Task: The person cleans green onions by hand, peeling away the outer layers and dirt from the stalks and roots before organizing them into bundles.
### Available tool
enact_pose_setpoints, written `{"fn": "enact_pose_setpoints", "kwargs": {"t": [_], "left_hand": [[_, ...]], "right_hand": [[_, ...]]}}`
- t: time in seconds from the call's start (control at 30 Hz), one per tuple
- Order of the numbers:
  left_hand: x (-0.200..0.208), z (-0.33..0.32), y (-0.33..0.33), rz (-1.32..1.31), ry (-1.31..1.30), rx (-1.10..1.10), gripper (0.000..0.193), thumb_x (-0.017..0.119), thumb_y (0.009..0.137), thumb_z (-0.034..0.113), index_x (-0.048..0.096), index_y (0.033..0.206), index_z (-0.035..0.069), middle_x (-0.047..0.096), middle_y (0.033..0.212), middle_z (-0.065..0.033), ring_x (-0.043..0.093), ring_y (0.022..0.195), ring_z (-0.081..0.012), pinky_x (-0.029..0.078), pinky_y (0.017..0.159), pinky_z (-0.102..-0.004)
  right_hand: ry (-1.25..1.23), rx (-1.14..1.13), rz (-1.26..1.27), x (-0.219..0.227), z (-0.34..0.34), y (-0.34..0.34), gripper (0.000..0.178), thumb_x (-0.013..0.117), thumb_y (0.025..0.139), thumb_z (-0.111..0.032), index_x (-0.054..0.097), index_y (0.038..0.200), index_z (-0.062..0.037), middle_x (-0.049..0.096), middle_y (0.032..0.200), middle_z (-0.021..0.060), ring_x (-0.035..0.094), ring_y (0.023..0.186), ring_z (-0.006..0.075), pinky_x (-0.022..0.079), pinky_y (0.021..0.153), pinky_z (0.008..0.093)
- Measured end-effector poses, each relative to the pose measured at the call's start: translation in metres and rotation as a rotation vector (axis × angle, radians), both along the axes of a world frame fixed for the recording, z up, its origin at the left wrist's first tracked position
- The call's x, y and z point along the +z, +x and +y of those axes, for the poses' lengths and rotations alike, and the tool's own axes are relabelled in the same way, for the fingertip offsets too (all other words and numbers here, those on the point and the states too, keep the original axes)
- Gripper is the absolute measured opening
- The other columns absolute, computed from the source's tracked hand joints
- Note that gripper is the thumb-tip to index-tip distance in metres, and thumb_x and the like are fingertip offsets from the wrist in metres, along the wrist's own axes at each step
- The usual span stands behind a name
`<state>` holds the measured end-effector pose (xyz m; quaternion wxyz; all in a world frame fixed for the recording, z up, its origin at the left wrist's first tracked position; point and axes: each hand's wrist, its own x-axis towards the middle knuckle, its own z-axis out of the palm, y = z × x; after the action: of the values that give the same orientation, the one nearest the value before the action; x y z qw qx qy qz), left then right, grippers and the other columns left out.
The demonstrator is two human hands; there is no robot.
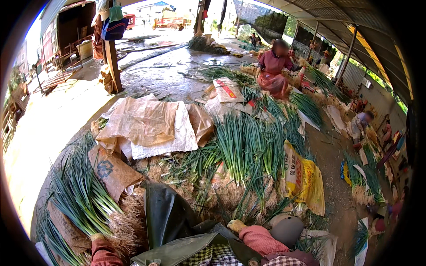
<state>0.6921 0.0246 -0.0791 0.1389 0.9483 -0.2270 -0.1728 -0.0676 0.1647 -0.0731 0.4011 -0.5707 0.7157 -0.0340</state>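
My left hand (96, 236), in a pale glove below a red sleeve, is at the lower left. It touches the white stems of a large heap of spring onions (84, 195), whose tangled roots (126, 221) face my lap. Its fingers are hidden. My right hand (236, 225), in a yellowish glove, is in front of my dark green apron (171, 217). That hand looks closed and rounded, close to the dry roots of a second row of spring onions (248, 146); anything inside it is hidden.
Brown and white sacks (142, 122) cover part of the heap ahead. A yellow printed sack (304, 177) lies at the right end of the row. A person in a red apron (275, 71) sits among more spring onions; others work at the right. A wooden post (113, 66) stands at left.
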Motion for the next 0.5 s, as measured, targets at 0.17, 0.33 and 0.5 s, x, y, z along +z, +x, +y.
{"fn": "enact_pose_setpoints", "kwargs": {"t": [0.17, 0.33, 0.5], "left_hand": [[0.132, -0.01, -0.073, 0.05, -0.056, 0.296, 0.082, 0.072, 0.057, 0.026, 0.03, 0.122, -0.001, 0.044, 0.119, -0.0244, 0.046, 0.108, -0.0359, 0.036, 0.092, -0.0386], [0.225, -0.082, -0.109, -0.104, -0.538, -0.193, 0.079, 0.067, 0.067, 0.028, 0.028, 0.128, -0.005, 0.039, 0.126, -0.024, 0.041, 0.114, -0.034, 0.032, 0.095, -0.0349], [0.275, -0.151, -0.261, 0.18, -0.821, -0.608, 0.07, 0.065, 0.074, 0.019, 0.029, 0.128, -0.007, 0.036, 0.129, -0.0202, 0.037, 0.117, -0.0276, 0.026, 0.099, -0.0304]], "right_hand": [[0.078, -0.072, -0.048, 0.047, -0.022, 0.014, 0.032, 0.047, 0.076, -0.027, 0.063, 0.094, -0.0052, 0.058, 0.1, 0.0158, 0.053, 0.095, 0.0321, 0.041, 0.082, 0.0379], [0.05, -0.181, -0.106, 0.037, -0.01, 0.027, 0.034, 0.05, 0.072, -0.027, 0.062, 0.095, -0.0041, 0.06, 0.097, 0.0172, 0.055, 0.095, 0.0316, 0.043, 0.081, 0.0366], [0.105, -0.209, -0.133, 0.032, 0.006, 0.015, 0.036, 0.052, 0.074, -0.029, 0.061, 0.098, -0.0047, 0.06, 0.098, 0.0166, 0.055, 0.095, 0.0312, 0.041, 0.082, 0.0372]]}}
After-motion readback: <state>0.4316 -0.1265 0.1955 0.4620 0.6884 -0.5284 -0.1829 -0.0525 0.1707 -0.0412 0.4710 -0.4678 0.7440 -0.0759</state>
